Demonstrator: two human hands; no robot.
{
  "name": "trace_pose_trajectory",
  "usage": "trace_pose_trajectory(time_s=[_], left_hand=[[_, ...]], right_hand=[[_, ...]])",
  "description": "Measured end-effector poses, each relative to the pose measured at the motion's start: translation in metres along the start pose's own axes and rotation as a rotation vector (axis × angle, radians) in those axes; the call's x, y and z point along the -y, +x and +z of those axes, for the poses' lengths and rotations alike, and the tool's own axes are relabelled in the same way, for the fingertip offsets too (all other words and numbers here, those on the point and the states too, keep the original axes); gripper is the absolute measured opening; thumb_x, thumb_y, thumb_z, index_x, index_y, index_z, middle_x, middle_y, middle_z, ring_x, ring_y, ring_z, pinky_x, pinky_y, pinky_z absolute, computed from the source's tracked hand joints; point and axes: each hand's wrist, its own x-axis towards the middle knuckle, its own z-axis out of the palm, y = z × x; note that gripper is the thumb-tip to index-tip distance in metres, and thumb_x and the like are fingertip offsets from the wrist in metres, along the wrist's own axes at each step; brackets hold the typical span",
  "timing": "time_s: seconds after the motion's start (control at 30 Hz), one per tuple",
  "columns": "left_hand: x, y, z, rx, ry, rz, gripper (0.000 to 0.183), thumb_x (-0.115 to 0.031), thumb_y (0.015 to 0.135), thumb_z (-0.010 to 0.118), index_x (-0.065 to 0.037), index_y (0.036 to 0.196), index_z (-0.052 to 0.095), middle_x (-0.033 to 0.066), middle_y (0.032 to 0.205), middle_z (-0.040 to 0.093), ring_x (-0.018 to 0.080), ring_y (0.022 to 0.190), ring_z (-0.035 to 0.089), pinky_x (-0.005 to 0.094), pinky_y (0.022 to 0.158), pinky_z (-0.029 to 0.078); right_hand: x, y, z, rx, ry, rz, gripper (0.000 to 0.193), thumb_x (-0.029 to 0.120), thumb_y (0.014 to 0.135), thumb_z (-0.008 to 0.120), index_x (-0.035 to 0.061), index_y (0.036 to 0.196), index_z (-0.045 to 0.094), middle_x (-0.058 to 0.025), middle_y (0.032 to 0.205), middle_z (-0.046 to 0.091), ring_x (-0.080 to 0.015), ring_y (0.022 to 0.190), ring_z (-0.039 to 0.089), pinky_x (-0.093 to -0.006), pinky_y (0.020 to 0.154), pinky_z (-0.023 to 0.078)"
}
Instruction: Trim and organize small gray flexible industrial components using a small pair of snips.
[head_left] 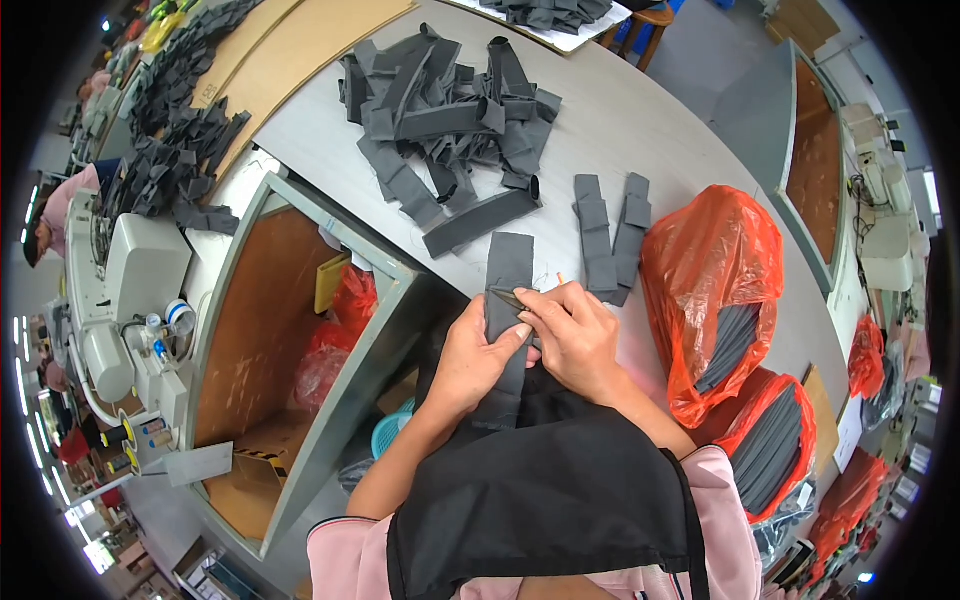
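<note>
Near the table's front edge, my left hand [476, 352] is closed around a dark grey fabric strip [512, 262], thumb lying on top of it. The strip runs upward onto the table and down toward my lap. My right hand [575, 335] pinches a small pointed metal tool, apparently thread snips [508, 298], its tip against the strip. Most of that tool is hidden in my fingers. Beyond my hands lies a loose heap of grey fabric strips [450, 115]. Right of the held strip, two flat stacks of strips [596, 235] lie side by side.
Red plastic bags [712, 250] packed with grey strips stand at the right. An open-fronted metal cabinet [270, 400] is on the left, beside a sewing machine [145, 255]. More strips [180, 160] hang over brown boards [290, 60] at the far left. A black apron [540, 490] covers my lap.
</note>
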Motion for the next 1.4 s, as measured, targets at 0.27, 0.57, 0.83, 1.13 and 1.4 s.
trace_pose_trajectory(time_s=[0.27,0.57,0.83,1.13,1.4], left_hand=[[0.000,0.002,-0.005,0.002,-0.067,-0.068,0.022,0.002,0.086,0.054,0.002,0.107,0.049,0.0096,0.092,0.062,0.0125,0.068,0.061,0.0244,0.063,0.052],[-0.001,-0.009,-0.012,0.171,-0.242,-0.187,0.027,-0.020,0.094,0.049,-0.003,0.114,0.045,0.0108,0.093,0.060,0.0160,0.074,0.062,0.0304,0.067,0.053],[0.008,-0.008,-0.009,0.103,-0.126,-0.136,0.034,-0.032,0.095,0.046,-0.006,0.116,0.042,0.0101,0.083,0.059,0.0138,0.060,0.059,0.0264,0.055,0.052],[0.007,-0.006,-0.009,0.048,-0.148,-0.096,0.045,-0.041,0.091,0.050,-0.002,0.112,0.042,0.0114,0.087,0.058,0.0155,0.062,0.060,0.0272,0.056,0.051],[0.004,-0.004,-0.009,0.104,-0.259,-0.033,0.044,-0.030,0.091,0.053,-0.003,0.121,0.035,0.0160,0.104,0.056,0.0215,0.082,0.062,0.0330,0.071,0.053]], right_hand=[[0.006,0.001,-0.012,-0.120,0.245,0.340,0.026,-0.003,0.069,0.067,0.0030,0.094,0.063,-0.0043,0.078,0.051,-0.0124,0.060,0.050,-0.0261,0.054,0.043],[0.003,-0.008,0.010,0.058,0.837,0.823,0.025,-0.002,0.076,0.068,0.0036,0.092,0.049,0.0007,0.068,0.048,-0.0050,0.058,0.051,-0.0190,0.049,0.042],[0.015,-0.007,0.010,0.029,0.941,0.859,0.028,-0.005,0.079,0.064,0.0044,0.101,0.049,0.0033,0.068,0.044,-0.0030,0.055,0.047,-0.0178,0.045,0.040],[0.010,-0.018,0.009,0.115,0.792,0.520,0.018,-0.013,0.077,0.057,-0.0025,0.091,0.059,-0.0049,0.084,0.045,-0.0110,0.052,0.056,-0.0234,0.043,0.043],[-0.009,-0.011,-0.001,0.134,0.722,0.815,0.043,0.009,0.085,0.057,0.0048,0.126,0.050,0.0013,0.084,0.051,-0.0052,0.073,0.046,-0.0176,0.066,0.037]])
